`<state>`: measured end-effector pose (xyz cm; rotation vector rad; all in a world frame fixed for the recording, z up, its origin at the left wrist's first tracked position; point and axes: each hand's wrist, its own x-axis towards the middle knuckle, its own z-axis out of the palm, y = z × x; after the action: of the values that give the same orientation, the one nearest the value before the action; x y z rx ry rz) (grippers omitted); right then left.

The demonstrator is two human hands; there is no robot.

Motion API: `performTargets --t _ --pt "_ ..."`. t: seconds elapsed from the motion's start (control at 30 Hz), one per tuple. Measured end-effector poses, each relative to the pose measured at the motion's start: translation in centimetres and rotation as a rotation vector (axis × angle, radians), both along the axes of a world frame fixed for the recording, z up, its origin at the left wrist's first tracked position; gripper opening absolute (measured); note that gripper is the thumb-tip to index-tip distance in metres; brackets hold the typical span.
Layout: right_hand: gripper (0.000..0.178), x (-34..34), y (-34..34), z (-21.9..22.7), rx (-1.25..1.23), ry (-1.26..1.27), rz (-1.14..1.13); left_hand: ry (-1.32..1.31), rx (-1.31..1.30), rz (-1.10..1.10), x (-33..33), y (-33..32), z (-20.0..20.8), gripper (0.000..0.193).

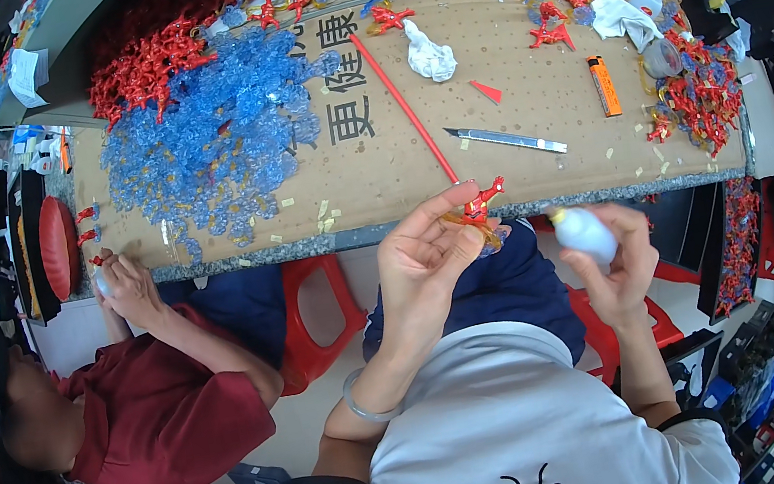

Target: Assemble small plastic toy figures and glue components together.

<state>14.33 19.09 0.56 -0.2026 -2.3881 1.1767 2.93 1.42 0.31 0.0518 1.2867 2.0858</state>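
My left hand [419, 265] pinches a small red toy figure [480, 206] between thumb and fingertips, just off the near edge of the table. Clear yellow and blue plastic shows at the figure's lower end. My right hand [629, 266] is wrapped round a small white squeeze bottle [584, 233]. The bottle's narrow tip points left toward the figure, with a gap between them. Beyond the figure, a thin red stick [406, 107] lies on the table, and a utility knife [506, 139] rests right of it.
A heap of clear blue parts [208, 133] and a pile of red figures [152, 68] cover the table's left. An orange lighter [604, 86], crumpled tissue [429, 53] and more figures [703, 96] lie to the right. A co-worker's hands [130, 291] work at the left edge.
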Motion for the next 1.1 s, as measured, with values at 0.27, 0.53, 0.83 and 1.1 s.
performTargets --t 0.27,0.53,0.83,1.1 --pt "0.041 -0.9 -0.8 0.6 0.071 0.09 0.019 0.019 -0.016 0.013 -0.2 -0.3 0.4 0.036" --pt "0.042 -1.3 -0.9 0.5 0.092 0.113 0.064 0.014 -0.019 -0.004 -0.2 -0.6 0.4 0.037" --pt "0.042 -1.3 -0.9 0.8 0.123 0.098 0.08 0.023 -0.007 0.001 -0.1 -0.5 0.4 0.036" --pt "0.041 -1.4 -0.8 1.2 0.186 0.114 0.092 0.017 -0.012 0.007 0.0 -0.5 0.5 0.037"
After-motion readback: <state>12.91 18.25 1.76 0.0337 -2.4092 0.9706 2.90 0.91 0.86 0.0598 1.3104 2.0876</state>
